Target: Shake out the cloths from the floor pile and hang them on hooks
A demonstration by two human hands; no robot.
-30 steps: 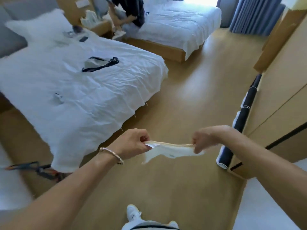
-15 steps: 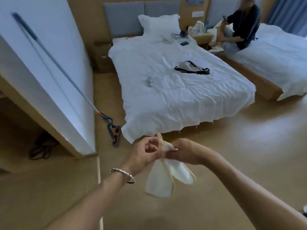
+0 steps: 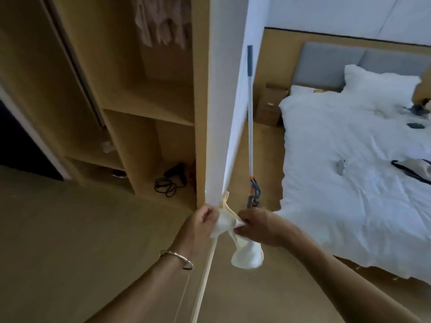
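A small white cloth [image 3: 247, 255] with a cream edge hangs bunched between my two hands, its loose end dangling below them. My left hand [image 3: 202, 223] pinches the cloth's upper part from the left; a bracelet sits on that wrist. My right hand [image 3: 257, 226] grips the cloth from the right, close against the left. Both hands are in front of the end of a white partition wall [image 3: 224, 113]. No hook and no floor pile are in view.
An open wooden wardrobe [image 3: 149, 108] with shelves stands to the left; a garment [image 3: 163, 22] hangs inside and a black hairdryer with cord [image 3: 171, 180] lies at the bottom. A mop [image 3: 251, 141] leans on the wall. A white bed [image 3: 354, 164] fills the right.
My view has swung left, from the beds to the wardrobe and partition wall. My hands, stretched apart with the cloth a second ago, have come together and the cloth now hangs bunched.
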